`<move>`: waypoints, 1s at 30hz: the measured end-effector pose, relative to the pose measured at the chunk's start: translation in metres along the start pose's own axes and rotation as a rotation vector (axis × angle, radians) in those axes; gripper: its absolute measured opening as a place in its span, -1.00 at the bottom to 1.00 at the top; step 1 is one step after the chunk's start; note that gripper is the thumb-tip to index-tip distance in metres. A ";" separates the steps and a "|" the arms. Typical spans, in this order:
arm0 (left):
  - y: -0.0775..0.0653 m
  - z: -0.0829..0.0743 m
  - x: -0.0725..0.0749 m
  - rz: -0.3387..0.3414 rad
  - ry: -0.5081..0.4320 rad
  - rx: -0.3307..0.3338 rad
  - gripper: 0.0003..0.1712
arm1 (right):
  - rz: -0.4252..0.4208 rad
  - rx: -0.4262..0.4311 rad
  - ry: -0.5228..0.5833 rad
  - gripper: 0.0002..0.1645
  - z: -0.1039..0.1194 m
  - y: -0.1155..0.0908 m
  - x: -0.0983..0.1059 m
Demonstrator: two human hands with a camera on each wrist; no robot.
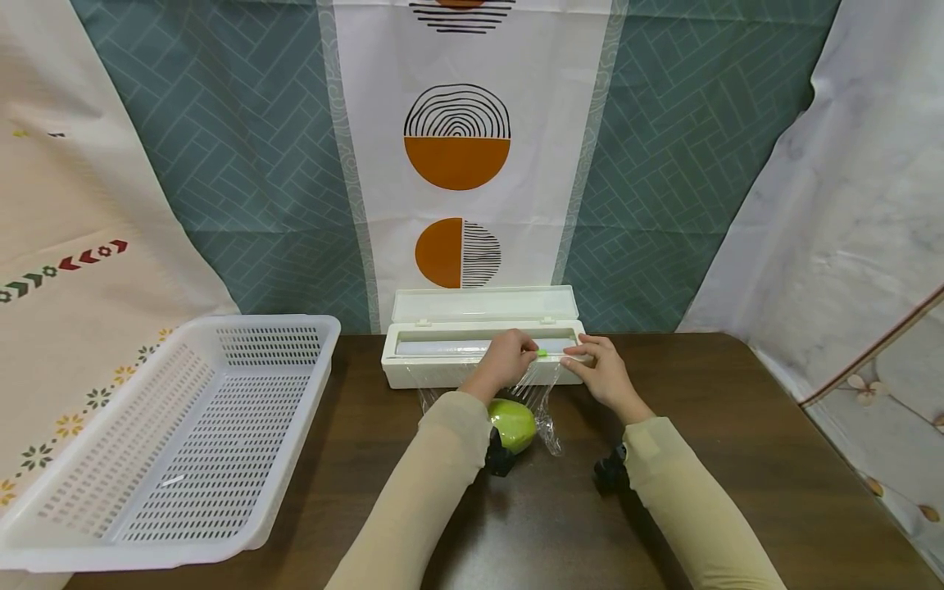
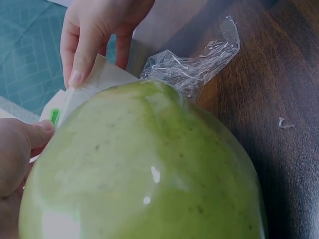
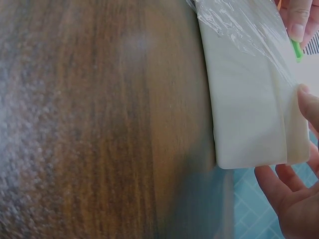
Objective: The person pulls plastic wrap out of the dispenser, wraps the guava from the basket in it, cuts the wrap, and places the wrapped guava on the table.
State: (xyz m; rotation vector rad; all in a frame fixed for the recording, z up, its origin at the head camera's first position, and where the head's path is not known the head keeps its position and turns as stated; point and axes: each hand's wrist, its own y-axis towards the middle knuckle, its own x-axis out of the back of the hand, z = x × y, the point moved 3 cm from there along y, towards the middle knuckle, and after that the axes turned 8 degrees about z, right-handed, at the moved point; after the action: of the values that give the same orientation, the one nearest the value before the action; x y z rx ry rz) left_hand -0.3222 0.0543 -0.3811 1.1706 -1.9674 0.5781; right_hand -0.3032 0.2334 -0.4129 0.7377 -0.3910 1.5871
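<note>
A white cling film box (image 1: 415, 377) stands at the back of the table with its lid up, and a film roll (image 1: 442, 347) lies inside. My left hand (image 1: 505, 362) pinches the green cutter slider (image 1: 542, 353) on the box's front rail. At the box's right end, my right hand (image 1: 606, 378) grips it, thumb on the top edge and fingers around the end (image 3: 294, 199). Clear cling film (image 1: 547, 422) hangs over the front. Below my left wrist sits a green fruit (image 1: 514, 424) with film over it; it fills much of the left wrist view.
A white perforated plastic basket (image 1: 295, 459) stands at the left, with a small white strip (image 1: 173, 480) in it. Patterned cloth (image 1: 634, 164) hangs right behind the box. A small film scrap (image 2: 286, 123) lies on the brown table (image 1: 708, 426).
</note>
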 end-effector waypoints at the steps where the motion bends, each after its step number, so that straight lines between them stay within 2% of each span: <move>1: 0.000 0.000 0.000 0.000 0.001 0.000 -0.78 | 0.000 0.000 0.000 -0.65 0.000 0.000 0.000; 13: -0.002 0.003 0.001 0.018 -0.002 0.018 -0.77 | 0.012 -0.009 0.005 -0.63 -0.002 0.000 -0.001; 14: -0.003 0.003 0.002 0.005 0.008 -0.001 -0.79 | 0.013 -0.010 0.004 -0.63 -0.002 0.000 -0.001; 20: -0.003 0.005 0.003 0.002 0.006 -0.001 -0.79 | 0.016 -0.013 0.007 -0.61 -0.003 0.000 -0.001; 21: -0.002 0.006 0.002 0.016 -0.004 0.018 -0.78 | 0.016 -0.012 0.010 -0.61 -0.003 0.000 -0.001; 30: -0.003 0.007 0.003 0.020 0.001 0.006 -0.76 | 0.016 -0.001 0.014 -0.61 -0.003 0.000 -0.001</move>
State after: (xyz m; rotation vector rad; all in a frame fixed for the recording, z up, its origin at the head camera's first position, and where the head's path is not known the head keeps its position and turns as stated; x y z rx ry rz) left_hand -0.3229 0.0459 -0.3833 1.1558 -1.9800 0.5947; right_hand -0.3043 0.2344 -0.4154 0.7240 -0.3888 1.6056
